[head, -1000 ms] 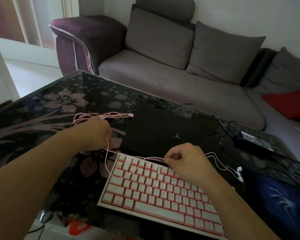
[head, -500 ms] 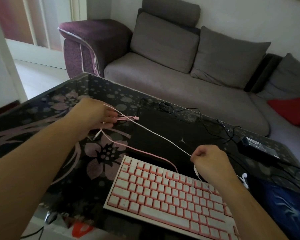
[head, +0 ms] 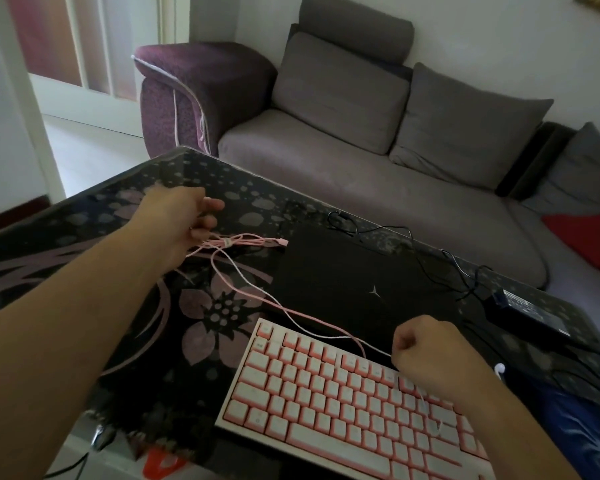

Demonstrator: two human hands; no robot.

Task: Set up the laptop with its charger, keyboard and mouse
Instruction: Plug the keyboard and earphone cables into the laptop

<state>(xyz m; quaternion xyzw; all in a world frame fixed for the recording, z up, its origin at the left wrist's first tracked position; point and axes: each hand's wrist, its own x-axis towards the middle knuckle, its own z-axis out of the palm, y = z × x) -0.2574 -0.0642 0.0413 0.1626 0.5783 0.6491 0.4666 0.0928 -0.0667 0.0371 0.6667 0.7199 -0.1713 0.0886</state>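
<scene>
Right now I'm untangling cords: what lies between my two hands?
In the head view, a pink cable and a thin white earphone cord run across the table from left hand to right hand.

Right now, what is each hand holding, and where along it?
Right hand pinches the thin white earphone cable mid-length above the keyboard. Left hand is open above the bundled pink cable; contact unclear.

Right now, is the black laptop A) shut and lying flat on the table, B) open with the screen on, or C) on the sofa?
A: the laptop lies closed and flat on the table, lid logo facing up, just behind the pink keyboard.
</scene>
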